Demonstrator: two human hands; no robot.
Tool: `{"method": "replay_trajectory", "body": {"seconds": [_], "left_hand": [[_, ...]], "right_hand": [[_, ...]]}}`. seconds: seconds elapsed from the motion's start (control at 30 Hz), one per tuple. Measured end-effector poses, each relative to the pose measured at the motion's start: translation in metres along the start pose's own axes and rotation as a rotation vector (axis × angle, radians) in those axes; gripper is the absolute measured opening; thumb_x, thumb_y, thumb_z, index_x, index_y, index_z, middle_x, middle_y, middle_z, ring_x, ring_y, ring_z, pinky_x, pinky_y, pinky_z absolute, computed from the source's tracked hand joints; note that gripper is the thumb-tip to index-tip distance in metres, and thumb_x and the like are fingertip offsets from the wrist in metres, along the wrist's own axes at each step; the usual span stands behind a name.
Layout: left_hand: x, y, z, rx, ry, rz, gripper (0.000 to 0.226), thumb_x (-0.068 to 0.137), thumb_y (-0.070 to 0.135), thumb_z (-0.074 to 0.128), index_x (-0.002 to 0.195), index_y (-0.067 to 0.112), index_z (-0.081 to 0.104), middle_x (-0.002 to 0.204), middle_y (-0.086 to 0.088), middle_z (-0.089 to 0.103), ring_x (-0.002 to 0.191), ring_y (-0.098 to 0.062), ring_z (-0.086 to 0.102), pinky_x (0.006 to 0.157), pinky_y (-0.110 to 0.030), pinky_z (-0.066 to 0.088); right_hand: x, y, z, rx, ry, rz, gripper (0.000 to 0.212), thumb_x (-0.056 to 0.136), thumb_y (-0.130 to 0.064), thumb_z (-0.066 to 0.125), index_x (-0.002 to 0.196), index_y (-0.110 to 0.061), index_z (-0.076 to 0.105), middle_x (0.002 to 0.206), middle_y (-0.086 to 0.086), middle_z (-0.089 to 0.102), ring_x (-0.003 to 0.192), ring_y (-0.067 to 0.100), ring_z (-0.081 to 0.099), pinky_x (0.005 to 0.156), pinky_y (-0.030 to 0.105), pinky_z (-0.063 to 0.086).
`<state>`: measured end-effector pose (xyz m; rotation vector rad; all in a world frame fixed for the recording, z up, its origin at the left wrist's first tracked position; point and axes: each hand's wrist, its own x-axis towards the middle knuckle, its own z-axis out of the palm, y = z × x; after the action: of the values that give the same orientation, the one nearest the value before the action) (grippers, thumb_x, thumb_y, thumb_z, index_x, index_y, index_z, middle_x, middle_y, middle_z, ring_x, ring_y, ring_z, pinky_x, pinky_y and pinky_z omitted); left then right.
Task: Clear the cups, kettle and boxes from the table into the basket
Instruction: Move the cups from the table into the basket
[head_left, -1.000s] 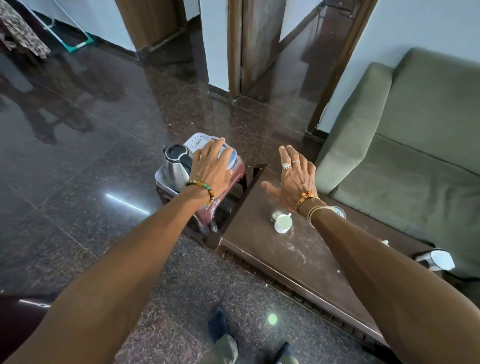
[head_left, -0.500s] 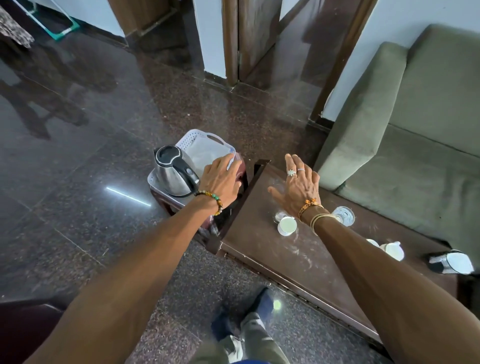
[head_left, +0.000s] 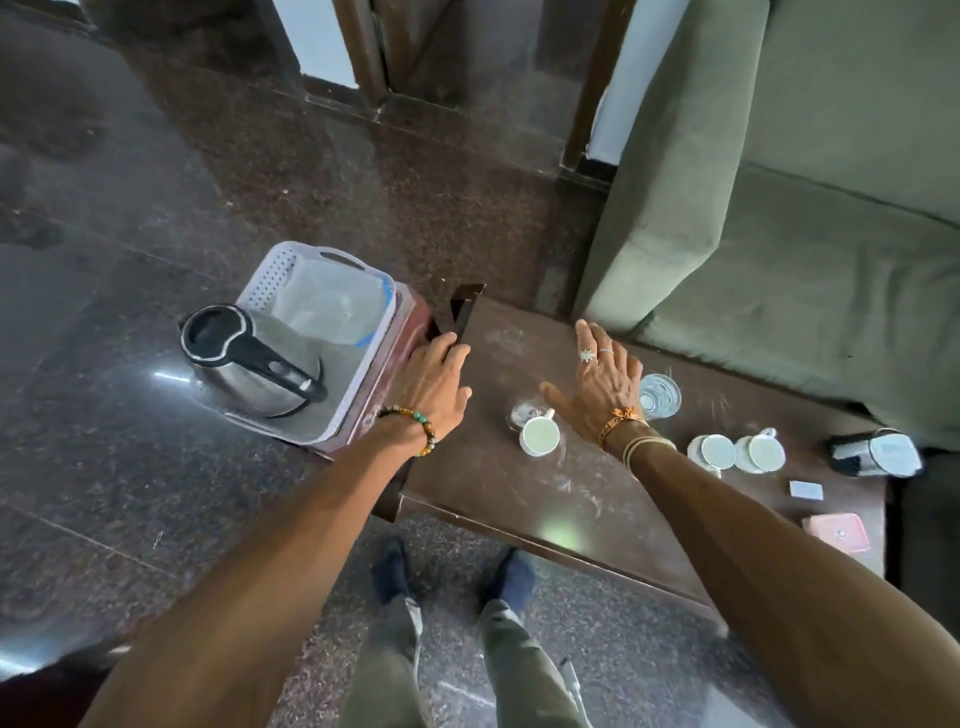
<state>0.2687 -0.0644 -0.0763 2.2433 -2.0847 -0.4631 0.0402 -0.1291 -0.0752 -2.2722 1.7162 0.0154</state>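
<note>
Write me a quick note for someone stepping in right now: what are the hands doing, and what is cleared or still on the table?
Left hand: empty, by the table's corner beside the basket.
Right hand: empty, open, over the table.
Done: kettle and a clear box lie in the basket.
Left: three white cups, a glass, a pink box, a small white box and a steel container on the table.

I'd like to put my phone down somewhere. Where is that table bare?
The near edge of the table, in front of the white cup, is bare, and so is the far corner beyond the right hand. It is crowded toward the right end: two cups, a glass, a pink box.
</note>
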Motion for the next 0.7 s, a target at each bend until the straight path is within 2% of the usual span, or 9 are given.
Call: {"method": "replay_trajectory", "body": {"seconds": [0.13,0.27,0.37,0.5,0.6,0.7], "left_hand": [[0.025,0.003,0.045,-0.035,-0.089,0.02,0.057,0.089,0.035,0.063,0.139,0.02,0.04,0.151,0.0,0.033,0.121,-0.027,0.052,0.098,-0.042,0.047],[0.035,0.013,0.102,-0.088,-0.182,0.061,0.056,0.089,0.035,0.063,0.138,0.019,0.042,0.148,-0.002,0.04,0.122,-0.024,0.054,0.1,-0.038,0.045],[0.038,0.02,0.141,-0.129,-0.265,0.109,0.054,0.089,0.035,0.063,0.136,0.019,0.041,0.14,-0.001,0.046,0.116,-0.023,0.058,0.095,-0.036,0.05],[0.048,0.027,0.18,-0.155,-0.356,0.129,0.059,0.088,0.032,0.065,0.139,0.021,0.037,0.138,0.0,0.047,0.114,-0.023,0.059,0.092,-0.034,0.048],[0.056,0.031,0.202,-0.165,-0.434,0.132,0.065,0.087,0.028,0.067,0.142,0.02,0.033,0.138,-0.002,0.046,0.117,-0.025,0.057,0.097,-0.036,0.048],[0.064,0.033,0.221,-0.192,-0.466,0.126,0.068,0.085,0.022,0.07,0.141,0.021,0.033,0.139,-0.002,0.046,0.121,-0.025,0.055,0.1,-0.038,0.046]], "right_hand": [[0.0,0.015,0.041,0.067,-0.039,0.132,0.099,0.081,-0.061,0.059,0.155,-0.015,0.013,0.158,0.008,0.027,0.139,0.031,0.031,0.112,0.047,0.025],[-0.013,0.03,0.096,0.14,-0.135,0.296,0.099,0.081,-0.06,0.061,0.155,-0.016,0.012,0.155,0.008,0.03,0.138,0.03,0.033,0.111,0.046,0.026],[-0.023,0.039,0.133,0.205,-0.231,0.399,0.098,0.082,-0.055,0.062,0.155,-0.015,0.012,0.154,0.01,0.031,0.137,0.031,0.035,0.111,0.045,0.029],[-0.021,0.048,0.166,0.305,-0.344,0.425,0.091,0.08,-0.037,0.068,0.153,-0.013,0.019,0.149,0.012,0.036,0.133,0.031,0.042,0.108,0.041,0.039],[-0.016,0.054,0.183,0.325,-0.457,0.422,0.097,0.079,-0.029,0.07,0.156,-0.011,0.012,0.156,0.01,0.028,0.141,0.026,0.034,0.113,0.036,0.035],[-0.008,0.055,0.2,0.352,-0.489,0.439,0.101,0.078,-0.024,0.073,0.156,-0.014,0.01,0.157,0.006,0.027,0.141,0.023,0.035,0.109,0.034,0.037]]}}
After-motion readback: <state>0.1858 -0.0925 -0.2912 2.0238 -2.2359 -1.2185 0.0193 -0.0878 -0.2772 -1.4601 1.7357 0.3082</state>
